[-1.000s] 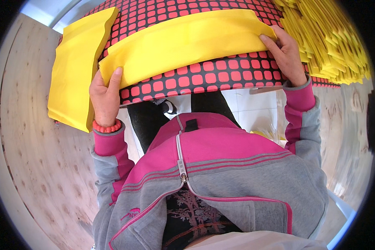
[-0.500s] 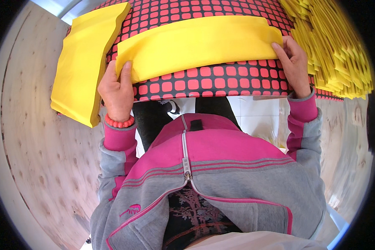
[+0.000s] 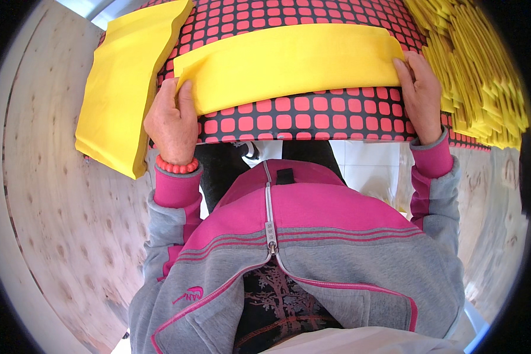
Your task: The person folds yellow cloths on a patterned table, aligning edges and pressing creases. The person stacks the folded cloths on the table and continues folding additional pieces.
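Observation:
A long, folded strip of yellow cloth (image 3: pixel 289 66) lies across the table covering in front of me. My left hand (image 3: pixel 174 121), with a red bead bracelet at the wrist, pinches the strip's left end between thumb and fingers. At the other end, my right hand (image 3: pixel 420 94) grips the strip, its thumb on top and its fingers partly hidden. To the left of my left hand rests a thick, flat stack of yellow cloth (image 3: pixel 121 88). Beyond my right hand is a large pile of folded yellow pieces (image 3: pixel 484 76), their edges fanned in layers.
A red-and-black checked covering (image 3: pixel 277 121) spans the table, its front edge close to my body. Pale wooden boards (image 3: pixel 65 194) extend on the left, with more wood (image 3: pixel 484 194) at the right. White floor tiles (image 3: pixel 366 162) show below the table edge.
The strip's right end looks flatter and more squared under my right hand. Both hands keep hold of the strip. The whole view has shifted slightly.

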Motion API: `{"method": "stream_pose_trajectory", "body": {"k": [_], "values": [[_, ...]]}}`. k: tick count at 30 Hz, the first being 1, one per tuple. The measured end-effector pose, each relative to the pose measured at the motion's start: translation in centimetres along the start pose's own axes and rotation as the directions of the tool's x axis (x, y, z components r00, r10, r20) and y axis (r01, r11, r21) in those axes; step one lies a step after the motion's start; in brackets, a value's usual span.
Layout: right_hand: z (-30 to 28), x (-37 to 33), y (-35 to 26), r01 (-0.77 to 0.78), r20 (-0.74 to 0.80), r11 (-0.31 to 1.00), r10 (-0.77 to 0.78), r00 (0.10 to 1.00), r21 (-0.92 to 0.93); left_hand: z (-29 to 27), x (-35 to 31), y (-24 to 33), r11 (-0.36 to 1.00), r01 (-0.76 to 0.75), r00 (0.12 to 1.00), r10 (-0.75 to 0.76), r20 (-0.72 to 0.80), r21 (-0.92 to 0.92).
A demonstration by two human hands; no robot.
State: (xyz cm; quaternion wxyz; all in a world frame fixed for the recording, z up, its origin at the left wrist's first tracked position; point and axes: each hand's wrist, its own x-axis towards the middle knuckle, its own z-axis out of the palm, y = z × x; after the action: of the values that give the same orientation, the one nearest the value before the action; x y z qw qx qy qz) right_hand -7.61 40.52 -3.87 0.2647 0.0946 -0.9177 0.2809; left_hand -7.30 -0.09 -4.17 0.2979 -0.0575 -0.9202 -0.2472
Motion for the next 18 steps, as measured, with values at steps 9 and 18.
{"method": "stream_pose_trajectory", "body": {"k": [9,18], "values": [[0.6,0.5,0.3,0.004,0.017,0.99,-0.002,1.0,-0.14,0.3,0.6,-0.8,0.998,-0.021,1.0,0.02,0.002,0.055],[1.2,0.3,0.6,-0.044,-0.013,0.971,0.042,0.999,-0.236,0.3,1.5,-1.2,0.992,0.033,0.998,-0.04,0.049,0.12]]}}
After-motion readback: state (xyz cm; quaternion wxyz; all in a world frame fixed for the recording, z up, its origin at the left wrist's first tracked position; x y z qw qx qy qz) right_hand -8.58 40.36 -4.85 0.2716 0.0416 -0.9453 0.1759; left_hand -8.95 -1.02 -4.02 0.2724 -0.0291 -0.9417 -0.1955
